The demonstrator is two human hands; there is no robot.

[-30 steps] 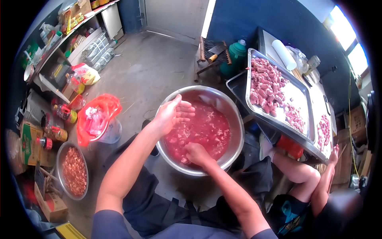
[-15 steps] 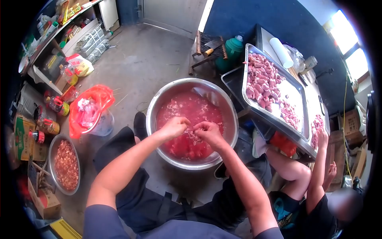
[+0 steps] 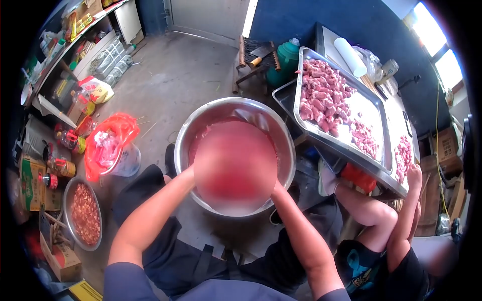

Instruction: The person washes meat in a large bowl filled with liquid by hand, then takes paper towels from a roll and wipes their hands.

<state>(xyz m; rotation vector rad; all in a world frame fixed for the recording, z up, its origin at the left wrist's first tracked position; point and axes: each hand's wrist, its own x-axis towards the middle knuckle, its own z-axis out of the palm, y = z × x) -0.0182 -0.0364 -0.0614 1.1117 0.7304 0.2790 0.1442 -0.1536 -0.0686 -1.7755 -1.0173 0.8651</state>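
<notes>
A large steel basin (image 3: 187, 125) of red liquid stands on the floor between my knees. Both forearms reach into it, and a round blur covers the middle. Inside that blur, at its left side, is my left hand (image 3: 207, 163); its fingers cannot be made out. My right hand (image 3: 263, 175) is smeared in the same way at the right side. Whether either hand holds anything is hidden. To the right of the basin, a metal tray (image 3: 369, 98) carries a heap of pink meat pieces (image 3: 324, 98) and a smaller pile of little pieces (image 3: 364, 139).
At the right, another person's hand (image 3: 414, 178) is beside small meat pieces on a table. On the left are a bowl of reddish chunks (image 3: 85, 213), a bucket with a red bag (image 3: 130, 131) and several bottles. A low stool (image 3: 256, 60) holds a cleaver.
My hands were apart, then came together over the basin with fingers pinched; now they are lower and blurred. The other person's hand has shifted slightly at the table's edge.
</notes>
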